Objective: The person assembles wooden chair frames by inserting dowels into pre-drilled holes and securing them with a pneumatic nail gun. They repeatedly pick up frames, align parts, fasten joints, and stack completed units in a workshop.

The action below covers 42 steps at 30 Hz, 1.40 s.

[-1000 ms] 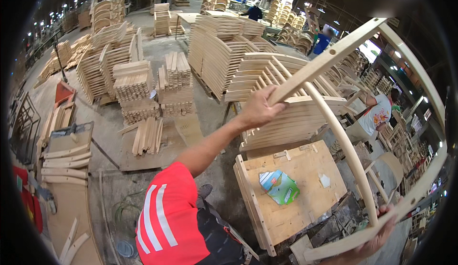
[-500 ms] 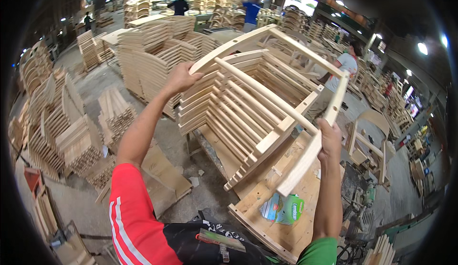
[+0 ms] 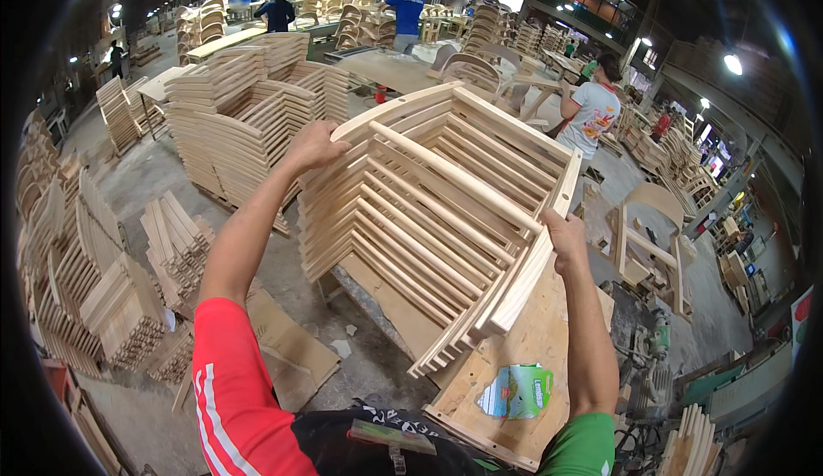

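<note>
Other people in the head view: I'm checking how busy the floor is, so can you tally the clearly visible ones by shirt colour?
Blue shirt: 1
Dark shirt: 1
White printed shirt: 1
Total: 3
Smaller far figures are too blurred to count.

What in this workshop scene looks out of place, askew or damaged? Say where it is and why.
Nothing looks damaged. The top wooden frame, gripped by the left hand and right hand, sits slightly askew on the nested stack of frames. A green packet lies loose on the plywood bench.
</note>
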Available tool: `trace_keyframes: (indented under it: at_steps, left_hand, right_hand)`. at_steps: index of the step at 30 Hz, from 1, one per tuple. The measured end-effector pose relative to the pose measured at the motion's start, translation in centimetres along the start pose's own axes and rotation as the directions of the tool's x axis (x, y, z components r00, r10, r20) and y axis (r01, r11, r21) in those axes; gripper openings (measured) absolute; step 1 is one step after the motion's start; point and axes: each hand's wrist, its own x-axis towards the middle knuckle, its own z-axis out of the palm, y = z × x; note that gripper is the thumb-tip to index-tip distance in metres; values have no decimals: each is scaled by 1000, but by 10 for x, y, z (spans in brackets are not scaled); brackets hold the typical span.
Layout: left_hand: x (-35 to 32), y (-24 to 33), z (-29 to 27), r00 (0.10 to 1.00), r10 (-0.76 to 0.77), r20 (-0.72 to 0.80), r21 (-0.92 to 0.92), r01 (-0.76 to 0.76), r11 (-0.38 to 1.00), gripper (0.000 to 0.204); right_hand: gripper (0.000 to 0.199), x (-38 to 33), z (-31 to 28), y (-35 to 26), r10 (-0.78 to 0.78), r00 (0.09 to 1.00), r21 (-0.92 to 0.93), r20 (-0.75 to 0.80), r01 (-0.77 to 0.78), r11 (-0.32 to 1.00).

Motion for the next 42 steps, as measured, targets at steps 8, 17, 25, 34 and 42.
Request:
trace_keyframes:
  at_steps: [8,17,25,34,42]
  left_hand:
    - [10,7,13,999,55,2,69,-55,996,41]
    - [30,-19,28,984,180,-13,-10,-180,984,40]
    - [41,-27,31,975,211,74,-314,-178,933,22]
    - [22,-4,27,985,173,11,-30,-172,985,34]
    - [-43,6,-3,890,302,-342,-263,-399,878,49]
  right_hand:
    - [36,3,-8,2,-36,997,-215,-63,22,976]
    - [35,7,6,18,-80,982,52,-171,90,995]
    - [42,19,13,29,-82,978,124,-192,107,987]
    - [46,-7,5,22,-50,988,241,-147,85,967]
    - [54,-115,-46,62,-201,976,282,86,169,944]
